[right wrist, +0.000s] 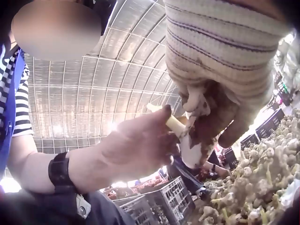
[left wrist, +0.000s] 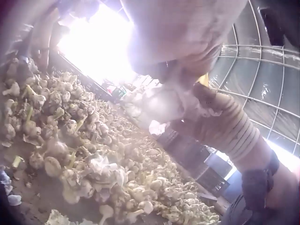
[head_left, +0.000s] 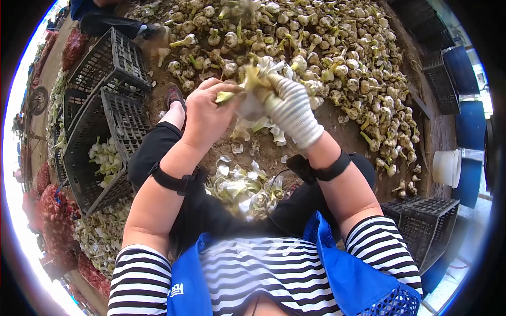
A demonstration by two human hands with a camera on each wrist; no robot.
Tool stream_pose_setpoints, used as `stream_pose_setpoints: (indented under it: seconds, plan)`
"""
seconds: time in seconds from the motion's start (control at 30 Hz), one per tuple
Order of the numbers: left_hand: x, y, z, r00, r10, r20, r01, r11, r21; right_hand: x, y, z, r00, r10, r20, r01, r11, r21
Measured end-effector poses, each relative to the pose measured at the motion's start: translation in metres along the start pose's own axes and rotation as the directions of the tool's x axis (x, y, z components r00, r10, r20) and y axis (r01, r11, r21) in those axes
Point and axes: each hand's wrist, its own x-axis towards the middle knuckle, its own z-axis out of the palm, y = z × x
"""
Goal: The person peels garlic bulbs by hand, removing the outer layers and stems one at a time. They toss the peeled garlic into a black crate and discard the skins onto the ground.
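The bare left hand (head_left: 209, 111) grips a garlic bulb by its pale stem (head_left: 224, 97), which sticks out between thumb and fingers. In the right wrist view the bulb (right wrist: 191, 152) hangs white below the stem (right wrist: 174, 123), between the left hand (right wrist: 136, 143) and the gloved one. Gloved in striped knit, the right hand (head_left: 290, 105) has its fingers curled at the bulb, pinching loose dry skin (head_left: 256, 79). The glove's fingertips look dirty in the right wrist view. Glare blurs the contact in the left wrist view.
A broad heap of garlic (head_left: 327, 47) covers the ground ahead. Peelings (head_left: 240, 189) lie between the legs. Black crates stand at left, one (head_left: 87, 158) holding trimmed garlic, and more (head_left: 427, 221) at right near a white bucket (head_left: 446, 168). Another person's leg (head_left: 113, 26) shows at upper left.
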Motion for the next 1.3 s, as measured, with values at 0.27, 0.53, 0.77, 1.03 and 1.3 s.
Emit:
stream_pose_setpoints:
  seconds: [0.27, 0.53, 0.77, 1.03, 1.3]
  plan:
    - [-0.007, -0.002, -0.016, 0.971, -0.208, 0.117, 0.205, 0.477, -0.855, 0.022, 0.028, -0.007, 0.714, 0.593, 0.372, -0.004, 0.535, -0.845]
    - [0.005, -0.027, -0.017, 0.868, -0.462, 0.182, 0.234, 0.058, -0.971, 0.013, -0.009, -0.015, 0.932, 0.261, 0.250, -0.278, 0.960, 0.036]
    - [-0.003, -0.019, -0.009, 0.748, -0.586, 0.312, 0.411, 0.040, -0.911, 0.029, -0.042, -0.036, 0.958, 0.167, 0.233, -0.283, 0.419, 0.863]
    - [-0.002, 0.011, -0.003, 0.786, -0.554, 0.273, 0.472, 0.252, -0.845, 0.007, -0.051, -0.003, 0.887, 0.319, 0.334, -0.446, 0.777, 0.444]
    - [-0.001, -0.003, -0.012, 0.785, -0.524, 0.330, 0.542, 0.325, -0.775, 0.007, -0.055, -0.009, 0.946, -0.263, 0.187, 0.241, 0.961, 0.133]
